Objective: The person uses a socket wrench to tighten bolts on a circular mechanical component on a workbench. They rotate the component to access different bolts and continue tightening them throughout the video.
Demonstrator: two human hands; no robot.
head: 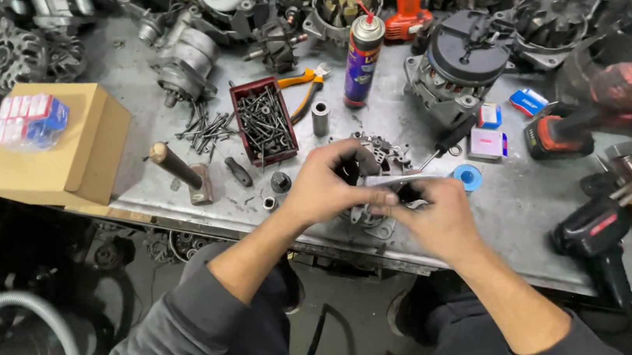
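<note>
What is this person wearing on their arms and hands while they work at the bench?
Nothing covers the hands: the left hand and right hand are bare, with no gloves, rings or watch showing. Both arms wear dark grey long sleeves of soft fabric, pushed up towards the elbows so the forearms are uncovered. The cloth bunches in folds where it is pushed up.

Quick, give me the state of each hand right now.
Left hand: closed, pinching one end of a small silver metal piece.
Right hand: closed on the same piece's other end.
</note>
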